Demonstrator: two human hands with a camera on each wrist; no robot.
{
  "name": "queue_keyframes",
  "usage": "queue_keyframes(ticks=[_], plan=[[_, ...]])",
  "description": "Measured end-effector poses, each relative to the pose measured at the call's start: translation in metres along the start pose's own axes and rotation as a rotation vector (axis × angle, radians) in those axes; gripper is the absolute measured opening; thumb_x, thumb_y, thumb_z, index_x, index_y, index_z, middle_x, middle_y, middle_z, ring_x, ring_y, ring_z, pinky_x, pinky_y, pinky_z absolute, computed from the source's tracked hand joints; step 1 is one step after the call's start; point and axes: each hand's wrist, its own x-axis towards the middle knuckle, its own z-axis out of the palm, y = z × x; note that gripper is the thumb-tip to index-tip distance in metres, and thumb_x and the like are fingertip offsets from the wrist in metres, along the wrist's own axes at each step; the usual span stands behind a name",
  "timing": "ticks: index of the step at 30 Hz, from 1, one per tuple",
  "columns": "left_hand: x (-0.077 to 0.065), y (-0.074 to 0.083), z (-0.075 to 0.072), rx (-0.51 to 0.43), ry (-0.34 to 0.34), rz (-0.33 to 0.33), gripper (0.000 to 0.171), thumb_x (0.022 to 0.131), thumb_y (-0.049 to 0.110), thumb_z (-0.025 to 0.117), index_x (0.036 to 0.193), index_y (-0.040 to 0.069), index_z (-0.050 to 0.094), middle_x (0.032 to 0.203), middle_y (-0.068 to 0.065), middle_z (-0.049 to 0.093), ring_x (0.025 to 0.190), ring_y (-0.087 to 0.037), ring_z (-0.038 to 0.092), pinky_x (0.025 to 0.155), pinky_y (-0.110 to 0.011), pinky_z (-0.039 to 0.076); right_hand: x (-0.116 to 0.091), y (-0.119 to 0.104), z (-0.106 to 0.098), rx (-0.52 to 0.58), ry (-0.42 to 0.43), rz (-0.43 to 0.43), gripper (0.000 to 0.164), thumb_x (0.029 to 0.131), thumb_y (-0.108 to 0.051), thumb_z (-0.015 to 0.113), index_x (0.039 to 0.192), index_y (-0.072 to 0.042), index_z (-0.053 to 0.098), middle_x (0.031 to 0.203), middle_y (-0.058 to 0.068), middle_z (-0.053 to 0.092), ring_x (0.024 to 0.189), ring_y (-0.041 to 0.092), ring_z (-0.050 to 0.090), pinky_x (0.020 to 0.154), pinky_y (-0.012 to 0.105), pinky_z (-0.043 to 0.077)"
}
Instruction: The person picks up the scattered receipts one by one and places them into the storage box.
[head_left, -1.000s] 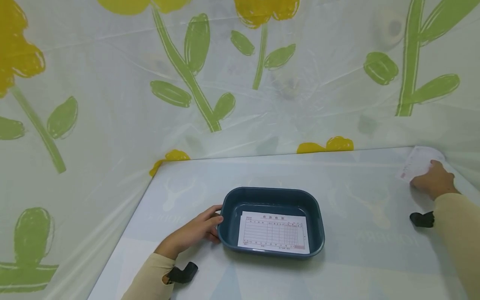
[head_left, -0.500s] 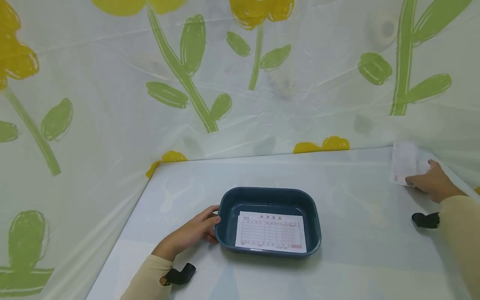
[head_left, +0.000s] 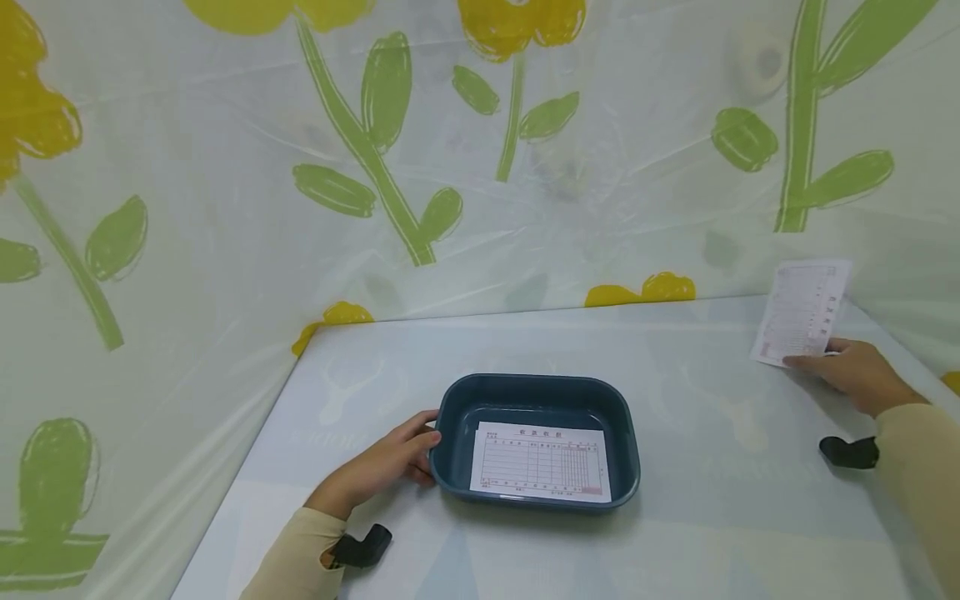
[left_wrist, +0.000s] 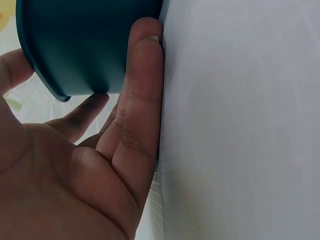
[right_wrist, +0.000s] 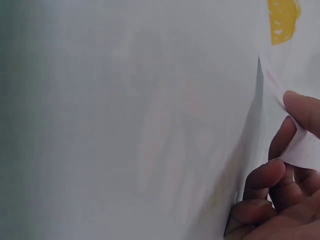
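In the head view my right hand (head_left: 858,372) pinches a printed receipt slip (head_left: 802,308) by its lower right edge, raised off the table at the far right. The right wrist view shows thumb and index finger on the slip's paper (right_wrist: 303,151), which bends between them. A dark teal plastic tray (head_left: 540,385) stands at the middle, with white receipt slips (head_left: 542,462) lying flat inside, a ruled table in red print on the top one. My left hand (head_left: 382,462) rests at its left end, thumb at the rim, extended fingers (left_wrist: 142,85) against the outer wall.
The white table (head_left: 720,517) has a faint pale pattern. Behind and to the left hangs a white curtain (head_left: 240,208) printed with yellow flowers and green leaves, meeting the table's back edge. A black strap end (head_left: 363,546) sticks out from each wrist.
The right hand has lifted the slip from the back right corner, turning its printed face toward me and moving it slightly left. The left hand and tray stay put.
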Motion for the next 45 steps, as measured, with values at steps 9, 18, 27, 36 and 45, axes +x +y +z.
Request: queue_keyframes(ticks=[9,18,27,36,45], plan=[[0.000,0.001,0.001,-0.008,-0.007,0.018,0.059,0.104,0.047,0.043,0.155,0.019,0.030,0.094,-0.011,0.069,0.084,-0.022,0.071,0.103,-0.056,0.045,-0.020,-0.009,0.004,-0.014,0.056,-0.101,0.091,0.094,-0.062,0.054,0.141,0.014,0.039,0.104,0.018,0.060,0.093,0.031,0.048,0.067,0.032,0.042],[-0.001,0.001,0.001,-0.018,-0.010,0.032,0.058,0.104,0.045,0.043,0.154,0.018,0.032,0.095,-0.010,0.069,0.083,-0.022,0.071,0.099,-0.051,0.050,-0.034,-0.031,0.016,-0.009,0.117,-0.150,0.064,0.106,-0.047,0.033,0.129,0.012,0.046,0.095,0.014,0.062,0.094,0.031,0.049,0.071,0.037,0.039],[-0.001,0.000,0.002,-0.020,-0.011,0.037,0.059,0.104,0.046,0.043,0.154,0.017,0.031,0.094,-0.011,0.069,0.084,-0.022,0.071,0.099,-0.051,0.049,-0.066,-0.061,0.040,-0.023,0.201,-0.283,0.061,0.106,-0.047,0.031,0.115,0.007,0.057,0.093,0.014,0.063,0.080,0.021,0.049,0.059,0.030,0.037],[-0.001,0.000,0.003,-0.022,-0.007,0.034,0.059,0.104,0.045,0.043,0.154,0.017,0.031,0.093,-0.010,0.069,0.084,-0.022,0.070,0.097,-0.050,0.051,-0.096,-0.081,0.063,-0.065,0.270,-0.487,0.054,0.107,-0.037,0.040,0.125,0.011,0.056,0.092,0.021,0.068,0.075,0.019,0.056,0.054,0.028,0.039],[0.000,0.001,0.003,-0.027,-0.015,0.039,0.059,0.104,0.045,0.043,0.154,0.016,0.030,0.094,-0.010,0.069,0.084,-0.022,0.070,0.095,-0.047,0.053,-0.126,-0.095,0.081,-0.061,0.322,-0.620,0.043,0.105,-0.026,0.050,0.122,0.012,0.061,0.088,0.019,0.071,0.063,0.003,0.049,0.047,0.025,0.037]])
